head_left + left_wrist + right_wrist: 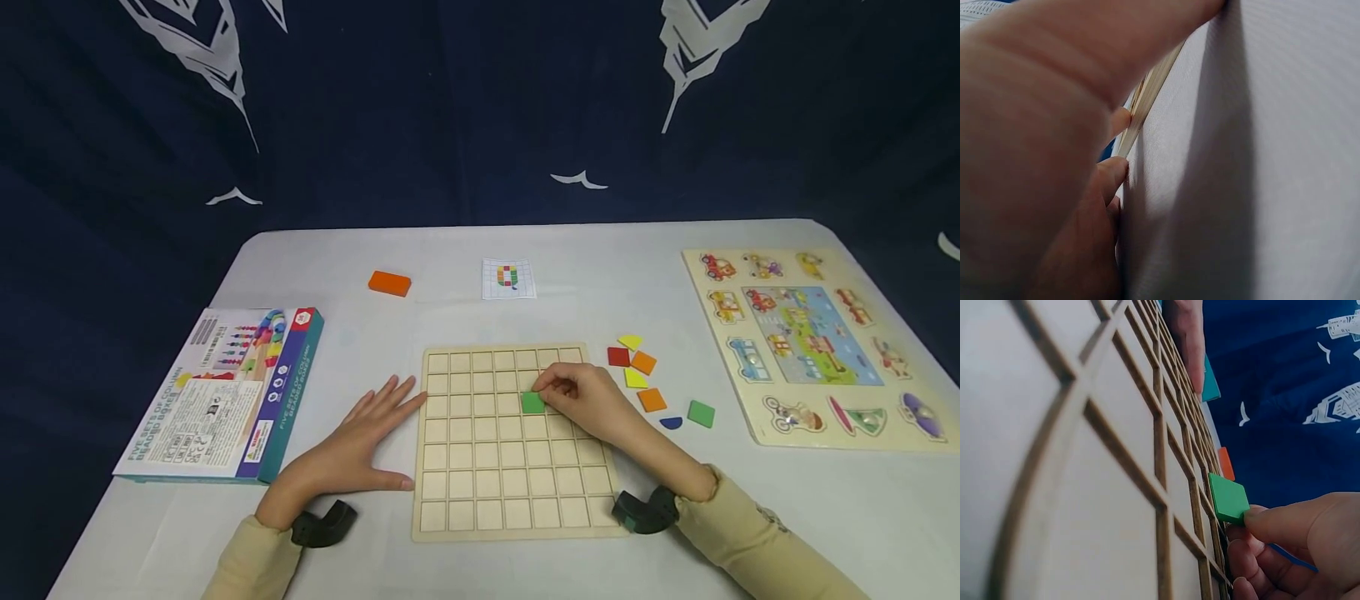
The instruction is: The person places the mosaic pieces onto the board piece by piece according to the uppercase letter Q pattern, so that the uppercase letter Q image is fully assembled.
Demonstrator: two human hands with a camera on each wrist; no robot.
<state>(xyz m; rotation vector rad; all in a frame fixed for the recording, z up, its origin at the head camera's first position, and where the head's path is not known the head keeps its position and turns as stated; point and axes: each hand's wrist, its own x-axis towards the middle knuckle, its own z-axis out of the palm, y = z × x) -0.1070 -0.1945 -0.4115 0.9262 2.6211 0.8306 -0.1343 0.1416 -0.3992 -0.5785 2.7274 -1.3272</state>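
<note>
A wooden grid board (450, 533) lies on the white table. My right hand (588, 402) pinches a green square tile (532, 403) between thumb and fingertips, over a cell right of the board's middle. In the right wrist view the tile (1229, 499) stands tilted close over the grid, its edge at the grid lines. My left hand (360, 446) rests spread on the table, with the thumb and a fingertip at the board's left edge. The left wrist view shows these fingers (1113, 175) along the board's side.
Loose tiles lie right of the board: a red square (618, 357), a green square (701, 414), a blue half-round (671, 423), orange and yellow ones. Behind are a pattern card (508, 279) and an orange block (390, 283). A box (217, 396) stands left, a picture puzzle (817, 350) right.
</note>
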